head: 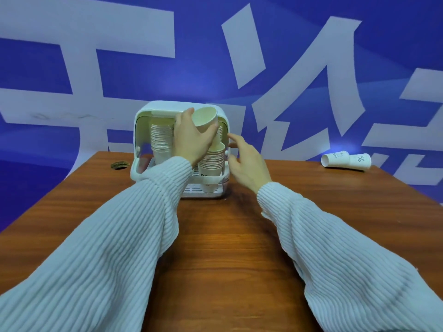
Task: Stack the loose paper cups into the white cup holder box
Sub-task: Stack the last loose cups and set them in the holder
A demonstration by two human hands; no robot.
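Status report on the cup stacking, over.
Left hand grips a paper cup at the holder box opening. Right hand open beside box. Two cups remain far right.

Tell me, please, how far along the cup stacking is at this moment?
Mostly done, it seems: two stacks already stand in the box. In hand: the left hand grips a cup at the box opening, above the right stack; the right hand is open beside the box. Left: two nested cups lying on the table, far right.
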